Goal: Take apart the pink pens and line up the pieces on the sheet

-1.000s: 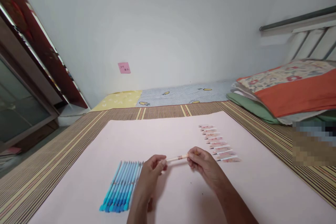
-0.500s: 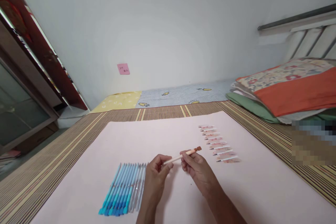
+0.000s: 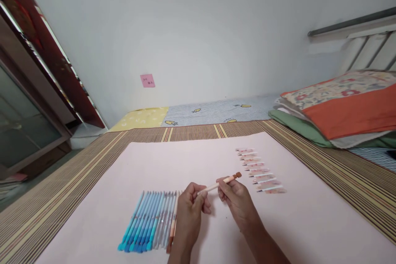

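Observation:
A cream pen with a brown end (image 3: 212, 187) slants above the pale pink sheet (image 3: 161, 161). My left hand (image 3: 190, 210) is closed around its light end, with the tip partly hidden by the fingers. On its other half, just below the brown end, my right hand (image 3: 237, 204) pinches it between thumb and fingers. Left of my left hand lies a row of blue pens (image 3: 144, 218), followed by several clear grey pens (image 3: 162, 227). A cream-and-brown pen (image 3: 172, 231) lies at the row's right end, partly covered by my left hand.
Several short pieces with dark tips and pinkish patterned ends (image 3: 262, 175) lie in a slanting column on the right. A striped mat (image 3: 192, 133) surrounds the sheet. Folded bedding (image 3: 349, 111) is stacked at right, and a wall (image 3: 216, 41) with a pink note (image 3: 147, 81) stands behind.
Both hands and the pen have shifted slightly to the right. More of the cream-and-brown pen beside my left hand now shows. My grip on the held pen looks much the same.

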The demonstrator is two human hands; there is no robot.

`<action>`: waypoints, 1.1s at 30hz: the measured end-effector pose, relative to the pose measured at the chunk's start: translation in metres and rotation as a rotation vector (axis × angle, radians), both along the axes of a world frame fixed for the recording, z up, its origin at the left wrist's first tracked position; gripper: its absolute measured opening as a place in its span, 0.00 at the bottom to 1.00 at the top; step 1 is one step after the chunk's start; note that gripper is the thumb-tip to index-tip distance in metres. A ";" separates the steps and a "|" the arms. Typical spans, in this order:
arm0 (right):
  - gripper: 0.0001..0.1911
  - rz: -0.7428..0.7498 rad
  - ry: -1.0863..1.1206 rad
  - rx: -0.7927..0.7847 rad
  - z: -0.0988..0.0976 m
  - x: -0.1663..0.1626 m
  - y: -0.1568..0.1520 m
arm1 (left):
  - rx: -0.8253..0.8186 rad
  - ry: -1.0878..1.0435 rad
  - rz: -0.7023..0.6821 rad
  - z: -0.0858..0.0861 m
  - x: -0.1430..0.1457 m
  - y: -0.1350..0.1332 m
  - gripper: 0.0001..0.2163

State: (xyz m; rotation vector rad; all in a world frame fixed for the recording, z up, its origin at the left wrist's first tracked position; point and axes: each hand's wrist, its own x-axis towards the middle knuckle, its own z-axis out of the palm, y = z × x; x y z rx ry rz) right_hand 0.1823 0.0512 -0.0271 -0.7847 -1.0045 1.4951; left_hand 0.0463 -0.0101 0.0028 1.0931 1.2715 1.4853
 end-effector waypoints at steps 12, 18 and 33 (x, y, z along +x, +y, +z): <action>0.20 -0.004 -0.115 0.117 0.019 0.001 -0.009 | -0.057 0.047 0.051 -0.006 -0.006 0.002 0.29; 0.24 0.012 -0.058 0.040 0.013 0.001 -0.004 | 0.041 -0.105 -0.047 0.004 -0.012 0.002 0.18; 0.24 -0.034 -0.017 -0.013 0.012 0.004 -0.001 | -0.030 -0.143 -0.050 0.005 -0.008 0.002 0.24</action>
